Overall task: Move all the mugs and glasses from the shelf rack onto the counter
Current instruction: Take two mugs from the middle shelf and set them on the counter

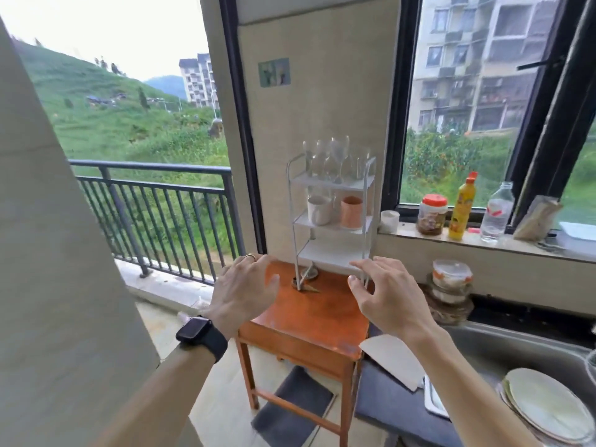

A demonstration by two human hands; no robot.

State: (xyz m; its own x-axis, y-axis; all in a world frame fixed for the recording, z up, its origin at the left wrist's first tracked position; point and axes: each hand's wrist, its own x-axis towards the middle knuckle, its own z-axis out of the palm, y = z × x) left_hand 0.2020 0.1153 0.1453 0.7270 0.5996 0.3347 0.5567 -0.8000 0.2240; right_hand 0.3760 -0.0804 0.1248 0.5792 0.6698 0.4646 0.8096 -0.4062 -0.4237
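Note:
A white three-tier shelf rack (332, 253) stands on a small orange wooden table (309, 314) against the wall. Its top tier carries several clear glasses (338, 156), some of them stemmed. On the middle tier sit a white mug (318, 210) and an orange mug (351, 211); the bottom tier looks bare. My left hand (245, 288), with a ring and a black watch, hovers open over the table's left side. My right hand (383, 291) is open too, fingers spread, close to the rack's front right leg. Neither hand holds anything.
A windowsill on the right carries a white cup (389, 221), a red-lidded jar (432, 214), a yellow bottle (461, 206) and a clear water bottle (497, 212). Stacked containers (450, 291) stand by a metal sink (516, 346); plates (545, 408) lie at lower right. A balcony railing (154, 201) is at left.

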